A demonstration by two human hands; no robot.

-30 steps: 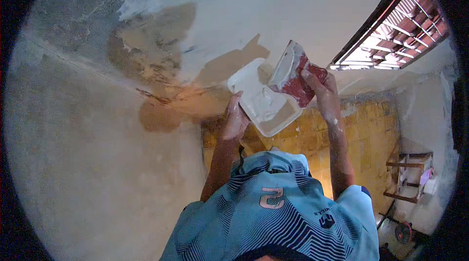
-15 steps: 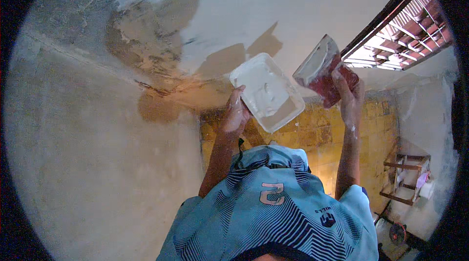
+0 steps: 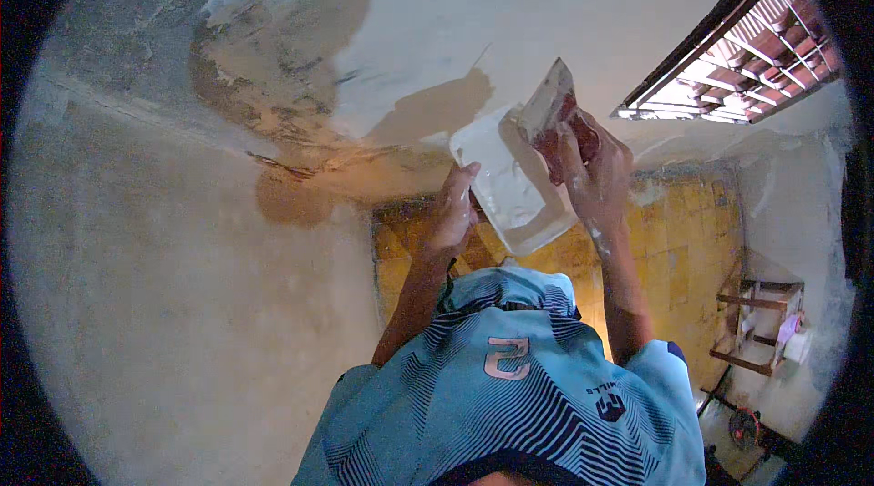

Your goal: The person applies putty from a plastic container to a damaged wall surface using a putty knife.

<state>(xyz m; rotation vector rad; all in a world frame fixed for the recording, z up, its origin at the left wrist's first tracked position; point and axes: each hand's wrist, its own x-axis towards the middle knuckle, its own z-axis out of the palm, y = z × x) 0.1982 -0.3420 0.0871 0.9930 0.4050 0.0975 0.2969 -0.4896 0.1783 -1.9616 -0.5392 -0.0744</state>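
Note:
My left hand [image 3: 451, 217] grips a white rectangular plastic tray [image 3: 501, 186] by its left side, with white paste spread inside it. My right hand [image 3: 592, 172] is closed around a red scraper [image 3: 560, 108] whose wide, paste-smeared blade overlaps the upper right part of the tray; whether they touch I cannot tell. White paste speckles both hands. Behind them is a patchy plastered surface [image 3: 273, 67], partly grey, partly smooth white, with brown shadows on it.
Yellow tiling [image 3: 683, 222] lies beyond my forearms. A wooden stool-like frame [image 3: 756, 354] with pink and white items stands at the right, above a dark wheeled object [image 3: 744, 429]. A barred opening [image 3: 728, 49] is at upper right, a bare wall [image 3: 182, 304] at left.
Compared with half a second ago, the scraper and my right hand have moved left, back over the tray. The tray and my left hand have shifted slightly to the right.

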